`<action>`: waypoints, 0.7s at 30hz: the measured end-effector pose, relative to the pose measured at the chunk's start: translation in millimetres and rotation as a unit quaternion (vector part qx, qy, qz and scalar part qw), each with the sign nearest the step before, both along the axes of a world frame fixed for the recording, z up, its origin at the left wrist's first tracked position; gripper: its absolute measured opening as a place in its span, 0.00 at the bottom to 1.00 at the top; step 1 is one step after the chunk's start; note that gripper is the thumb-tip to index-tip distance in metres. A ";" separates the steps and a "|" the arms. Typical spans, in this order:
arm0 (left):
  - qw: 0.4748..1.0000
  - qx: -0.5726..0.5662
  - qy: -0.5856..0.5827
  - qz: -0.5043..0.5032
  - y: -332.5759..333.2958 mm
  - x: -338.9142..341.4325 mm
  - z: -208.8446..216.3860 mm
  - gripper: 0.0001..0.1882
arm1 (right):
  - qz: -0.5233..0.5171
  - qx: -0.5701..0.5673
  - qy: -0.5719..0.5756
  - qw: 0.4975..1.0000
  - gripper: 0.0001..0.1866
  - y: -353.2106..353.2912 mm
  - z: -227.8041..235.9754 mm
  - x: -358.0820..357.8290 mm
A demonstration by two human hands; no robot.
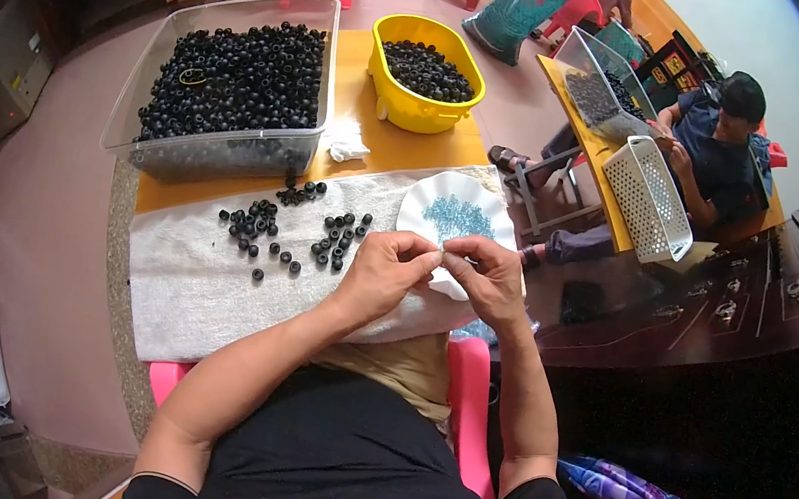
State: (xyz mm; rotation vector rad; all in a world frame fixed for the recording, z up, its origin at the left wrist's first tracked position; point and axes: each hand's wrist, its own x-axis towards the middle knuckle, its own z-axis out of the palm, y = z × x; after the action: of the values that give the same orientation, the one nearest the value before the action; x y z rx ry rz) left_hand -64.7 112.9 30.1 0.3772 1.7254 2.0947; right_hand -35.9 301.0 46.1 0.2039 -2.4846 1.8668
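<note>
While both hands meet: left hand [385,270] and right hand [484,276] pinch fingertips together on something tiny, can't tell what
Where it sits: between the two hands, just over the near rim of the white plate [416,213]
Plate: pale blue bits, piled
Loose black beads [293,230]: left of the hands on the towel [202,289], left hand closer
Far bench [362,73]: clear tub [224,90] and yellow tub [427,73], both with black beads
</note>
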 end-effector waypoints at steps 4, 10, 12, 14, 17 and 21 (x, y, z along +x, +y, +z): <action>0.999 -0.033 0.027 0.011 1.3 -0.6 -0.9 0.09 | -0.014 0.016 0.006 1.000 0.10 -2.7 0.6 1.1; 0.996 -0.072 0.047 0.017 1.3 -4.9 3.4 0.10 | -0.029 0.030 0.029 0.999 0.07 -7.3 2.6 3.3; 0.996 -0.075 0.043 0.018 1.1 -6.3 2.2 0.10 | -0.032 0.052 0.048 0.997 0.07 -7.9 1.8 2.5; 0.996 -0.077 0.041 0.017 1.3 -7.4 0.0 0.10 | -0.036 0.074 0.068 0.994 0.07 -5.3 0.8 -0.2; 0.998 -0.058 0.021 0.022 1.0 -7.4 -3.8 0.11 | -0.024 0.237 0.176 0.955 0.08 3.8 -1.3 -8.5; 0.999 -0.024 -0.022 0.024 -1.5 -6.4 -5.7 0.11 | -0.002 0.237 0.235 0.943 0.13 -0.3 4.2 -9.2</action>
State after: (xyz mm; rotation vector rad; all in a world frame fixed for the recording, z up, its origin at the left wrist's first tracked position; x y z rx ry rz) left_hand -71.0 111.3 24.3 0.2778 1.7717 2.0751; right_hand -45.0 300.7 50.3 0.5764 -2.5091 1.0168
